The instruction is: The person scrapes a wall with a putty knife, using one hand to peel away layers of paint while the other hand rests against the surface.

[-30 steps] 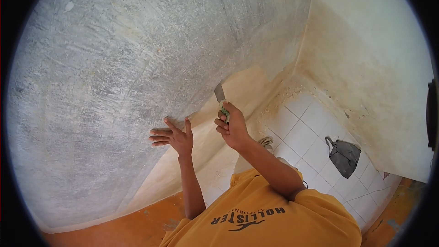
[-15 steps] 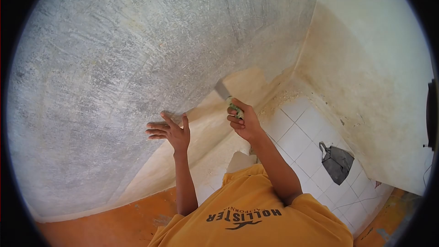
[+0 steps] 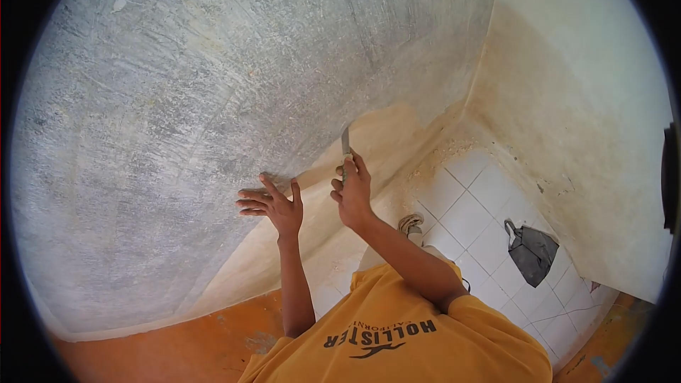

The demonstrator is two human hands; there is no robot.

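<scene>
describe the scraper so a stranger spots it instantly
Find the big grey wall, then the tan area along its bottom. Near where the two meet, the right hand grips the scraper, its narrow metal blade showing: the only thing held.

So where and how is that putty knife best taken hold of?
Probably by the handle, coming from below in the view, where the right hand holds it: the putty knife has its thin blade pointing up toward the grey wall, so that end is best left free.
</scene>
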